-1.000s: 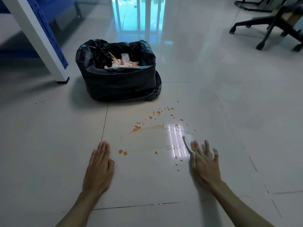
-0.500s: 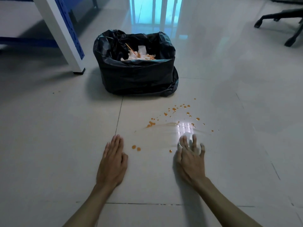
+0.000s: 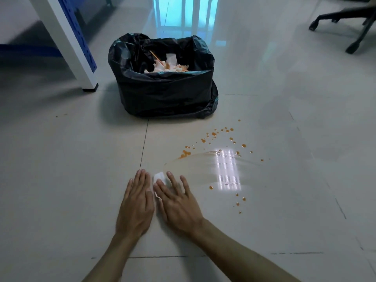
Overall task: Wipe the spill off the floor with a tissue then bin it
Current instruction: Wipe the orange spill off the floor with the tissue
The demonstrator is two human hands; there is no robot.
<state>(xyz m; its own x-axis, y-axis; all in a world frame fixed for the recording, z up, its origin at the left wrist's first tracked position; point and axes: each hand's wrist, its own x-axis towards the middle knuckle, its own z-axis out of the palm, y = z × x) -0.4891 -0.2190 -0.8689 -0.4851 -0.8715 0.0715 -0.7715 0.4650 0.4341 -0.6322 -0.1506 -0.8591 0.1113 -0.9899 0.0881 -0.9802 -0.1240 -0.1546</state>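
Right hand [image 3: 179,204] is flat on the floor [image 3: 61,180], fingers spread wide, pressing the white tissue [image 3: 159,177] down under the index and middle fingertips rather than gripping it. Left hand [image 3: 137,204] lies flat and open just beside it, thumb seemingly touching the tissue's edge, though it's hard to tell. Since half a second ago the right hand has swept left across the wet smear to meet the left. Orange spill [image 3: 219,143] droplets remain, before the black bin [image 3: 164,92]
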